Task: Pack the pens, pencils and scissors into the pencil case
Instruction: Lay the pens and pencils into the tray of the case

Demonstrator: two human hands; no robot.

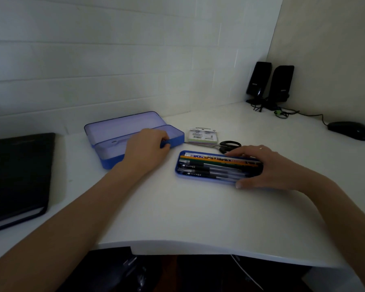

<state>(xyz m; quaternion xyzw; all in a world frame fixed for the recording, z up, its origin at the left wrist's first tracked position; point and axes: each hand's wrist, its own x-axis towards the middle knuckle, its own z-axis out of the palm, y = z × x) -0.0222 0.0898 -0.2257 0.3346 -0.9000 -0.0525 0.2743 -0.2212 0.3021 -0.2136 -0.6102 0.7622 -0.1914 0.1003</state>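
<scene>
While the left hand [147, 147] curls over the front wall of the open blue pencil case [133, 140], the right hand [268, 165] grips the right end of the blue inner tray [178, 172] loaded with pens [207, 172] and pencils [219, 160]. The tray lies just right of the case, its long axis running roughly left to right, so a leftward carry looks next. The black-handled scissors [223, 145] wait just behind the tray, nearer the right hand. In this dim light the left grip may be a pinch on the case's clasp.
</scene>
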